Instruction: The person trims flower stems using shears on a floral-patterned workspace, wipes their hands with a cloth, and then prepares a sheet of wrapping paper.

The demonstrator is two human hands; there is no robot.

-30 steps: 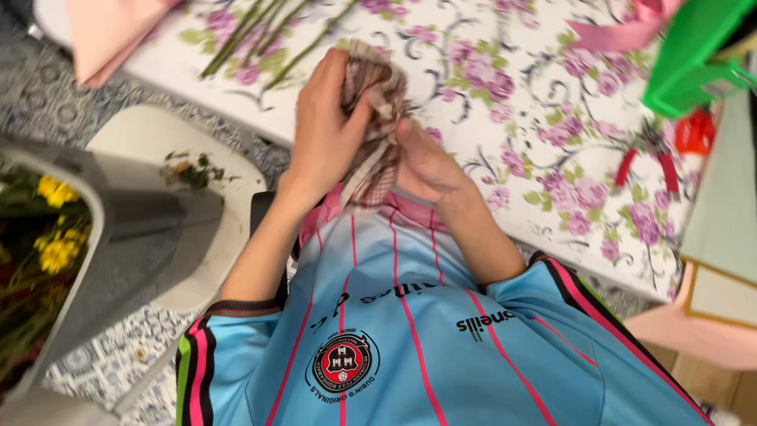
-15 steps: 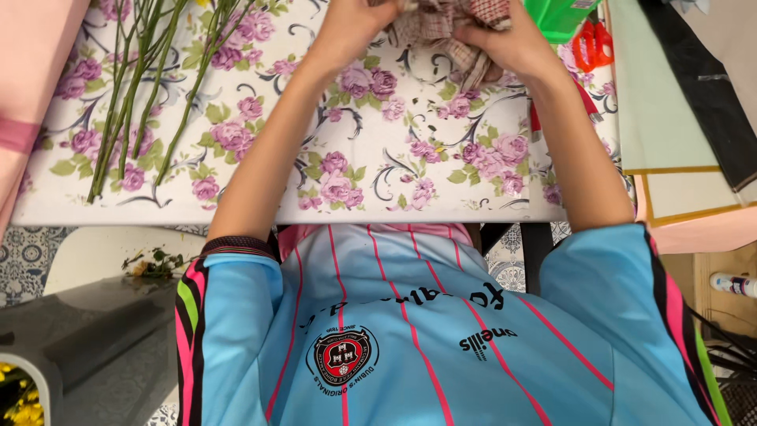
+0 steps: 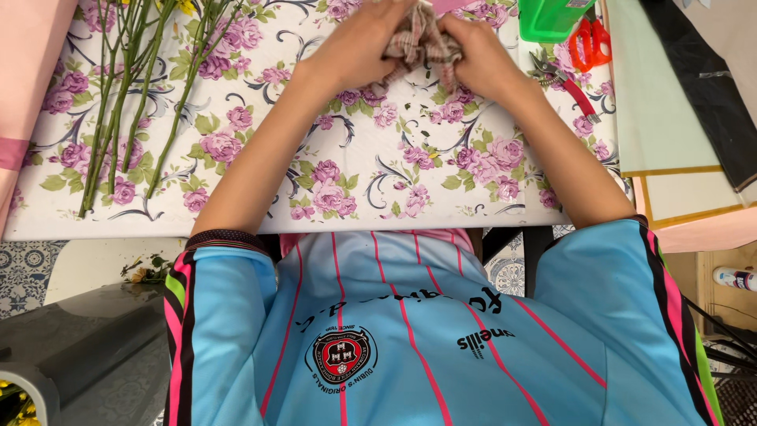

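Your left hand (image 3: 359,43) and right hand (image 3: 481,51) both have their grip pinched on one bunched piece of checked fabric (image 3: 422,43), pink-beige plaid, crumpled into folds, at the far middle of the floral-covered surface (image 3: 378,181). Several green flower stems (image 3: 126,95) lie left. One red-handled pruner (image 3: 564,79), one red scissors (image 3: 590,43), one green container (image 3: 552,17) right.

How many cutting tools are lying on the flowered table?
2. Red-handled scissors lie at the table's far right, beside the green container. Red-handled pruning shears lie just below them, close to the right hand. More may lie beyond the picture's top edge.
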